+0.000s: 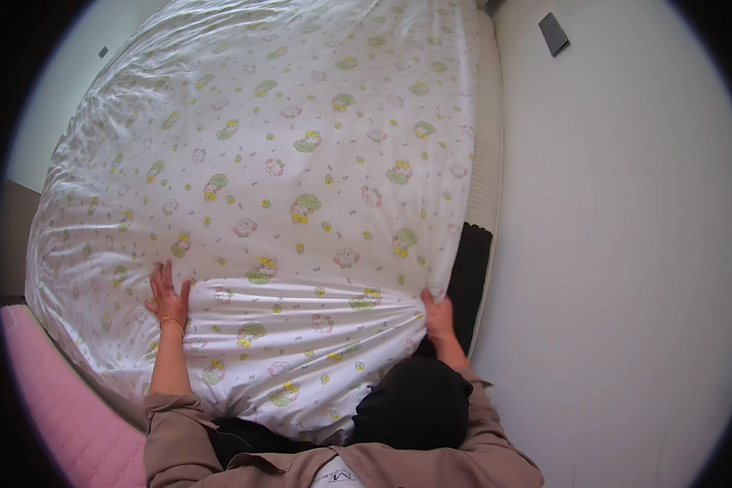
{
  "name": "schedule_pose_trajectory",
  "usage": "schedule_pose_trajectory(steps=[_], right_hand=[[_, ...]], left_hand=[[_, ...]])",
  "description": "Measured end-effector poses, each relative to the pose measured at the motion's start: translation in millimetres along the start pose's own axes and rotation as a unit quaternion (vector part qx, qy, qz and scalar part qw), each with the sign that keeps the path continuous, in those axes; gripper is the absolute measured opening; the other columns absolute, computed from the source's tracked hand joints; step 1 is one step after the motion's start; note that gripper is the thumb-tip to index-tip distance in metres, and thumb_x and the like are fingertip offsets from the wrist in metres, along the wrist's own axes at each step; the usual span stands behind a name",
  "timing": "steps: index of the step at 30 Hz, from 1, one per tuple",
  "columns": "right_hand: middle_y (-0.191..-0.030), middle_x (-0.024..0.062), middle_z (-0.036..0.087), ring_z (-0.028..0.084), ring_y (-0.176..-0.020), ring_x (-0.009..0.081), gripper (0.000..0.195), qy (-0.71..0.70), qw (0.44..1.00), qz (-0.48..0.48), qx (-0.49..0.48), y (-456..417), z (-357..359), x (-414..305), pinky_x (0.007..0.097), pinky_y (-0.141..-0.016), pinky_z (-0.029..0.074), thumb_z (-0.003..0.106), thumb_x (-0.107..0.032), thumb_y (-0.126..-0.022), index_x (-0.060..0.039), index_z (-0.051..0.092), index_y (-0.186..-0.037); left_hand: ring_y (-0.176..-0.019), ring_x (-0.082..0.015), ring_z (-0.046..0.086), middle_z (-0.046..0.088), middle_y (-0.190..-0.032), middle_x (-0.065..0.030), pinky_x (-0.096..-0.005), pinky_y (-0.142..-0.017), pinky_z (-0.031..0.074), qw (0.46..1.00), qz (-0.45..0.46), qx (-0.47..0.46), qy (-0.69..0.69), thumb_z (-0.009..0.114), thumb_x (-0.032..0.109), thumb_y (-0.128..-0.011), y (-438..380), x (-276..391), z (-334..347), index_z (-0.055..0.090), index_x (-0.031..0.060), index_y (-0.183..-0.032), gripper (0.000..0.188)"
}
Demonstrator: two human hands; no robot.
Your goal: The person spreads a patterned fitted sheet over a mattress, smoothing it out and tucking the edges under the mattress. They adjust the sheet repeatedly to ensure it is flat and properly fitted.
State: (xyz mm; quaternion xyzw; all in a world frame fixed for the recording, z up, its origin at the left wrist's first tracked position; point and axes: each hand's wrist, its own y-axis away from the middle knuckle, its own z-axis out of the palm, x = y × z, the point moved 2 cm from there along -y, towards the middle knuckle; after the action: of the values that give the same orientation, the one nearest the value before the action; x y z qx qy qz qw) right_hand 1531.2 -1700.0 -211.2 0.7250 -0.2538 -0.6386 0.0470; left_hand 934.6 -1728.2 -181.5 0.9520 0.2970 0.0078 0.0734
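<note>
A white bedsheet printed with small green, yellow and pink cartoon figures covers most of the bed. My left hand lies on the sheet with its fingers spread, palm down. At the sheet's right edge, my right hand grips the fabric, and taut creases run from it towards the left. The fingers under that edge are partly hidden. Beside my right hand, a piece of black fabric lies on the bare side strip of the mattress. My black-clad knee rests near the sheet's lower right corner.
A plain white wall runs close along the bed's right side, with a dark rectangular plate on it. A pink quilted pad lies at the lower left beside the bed. Another small dark plate is on the far left wall.
</note>
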Motion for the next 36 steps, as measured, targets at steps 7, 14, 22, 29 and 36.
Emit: schedule_pose_trajectory(steps=[7, 14, 22, 29, 36], right_hand=[[-0.100, 0.0123, 0.066, 0.063, -0.090, 0.0193, 0.041, 0.170, 0.984, 0.028, -0.035, -8, 9, 1, 0.0319, -0.079, 0.048, 0.069, -0.025, -0.081, 0.0032, 0.061, -0.109], [-0.095, 0.0131, 0.066, 0.064, -0.082, 0.0215, 0.045, 0.111, 0.991, 0.072, 0.011, -93, 1, -51, 0.0355, -0.070, 0.050, 0.064, -0.041, -0.083, 0.0007, 0.060, -0.102], [-0.102, 0.0245, 0.063, 0.063, -0.092, 0.0330, 0.053, 0.274, 0.951, -0.070, 0.122, -164, 36, -76, 0.0394, -0.081, 0.047, 0.064, -0.041, -0.081, 0.0079, 0.061, -0.100], [-0.096, 0.0215, 0.066, 0.064, -0.087, 0.0297, 0.048, 0.251, 0.956, -0.092, 0.119, -150, 11, -94, 0.0370, -0.079, 0.046, 0.068, -0.037, -0.079, 0.0065, 0.063, -0.098], [-0.099, 0.0177, 0.066, 0.063, -0.090, 0.0266, 0.045, 0.231, 0.967, -0.070, 0.081, -160, -31, -87, 0.0380, -0.081, 0.046, 0.064, -0.035, -0.084, 0.0035, 0.062, -0.107]], left_hand=[[-0.142, -0.0202, 0.007, 0.013, -0.153, 0.0099, -0.0736, -0.099, 0.007, 0.997, -0.014, 0.059, -0.042, 0.041, 0.066, -0.084, 17, -63, 23, 0.018, 0.0376, -0.145, 0.070], [-0.141, -0.0231, 0.010, 0.016, -0.152, 0.0072, -0.0759, -0.096, 0.005, 0.995, -0.028, 0.092, -0.020, 0.042, 0.064, -0.086, -4, -63, 28, 0.022, 0.0381, -0.144, 0.067], [-0.142, -0.0244, 0.007, 0.015, -0.152, 0.0059, -0.0736, -0.098, 0.002, 0.940, 0.278, 0.193, 0.047, 0.044, 0.065, -0.084, -66, 108, -5, 0.029, 0.0392, -0.141, 0.064], [-0.142, -0.0226, 0.009, 0.012, -0.153, 0.0106, -0.0729, -0.099, 0.007, 0.962, 0.207, 0.171, -0.044, 0.037, 0.077, -0.077, -161, 80, 21, 0.017, 0.0431, -0.144, 0.078], [-0.142, -0.0212, 0.008, 0.010, -0.154, 0.0097, -0.0736, -0.099, 0.009, 0.971, 0.169, 0.144, -0.084, 0.037, 0.077, -0.078, -170, 0, 24, 0.017, 0.0413, -0.144, 0.078]])
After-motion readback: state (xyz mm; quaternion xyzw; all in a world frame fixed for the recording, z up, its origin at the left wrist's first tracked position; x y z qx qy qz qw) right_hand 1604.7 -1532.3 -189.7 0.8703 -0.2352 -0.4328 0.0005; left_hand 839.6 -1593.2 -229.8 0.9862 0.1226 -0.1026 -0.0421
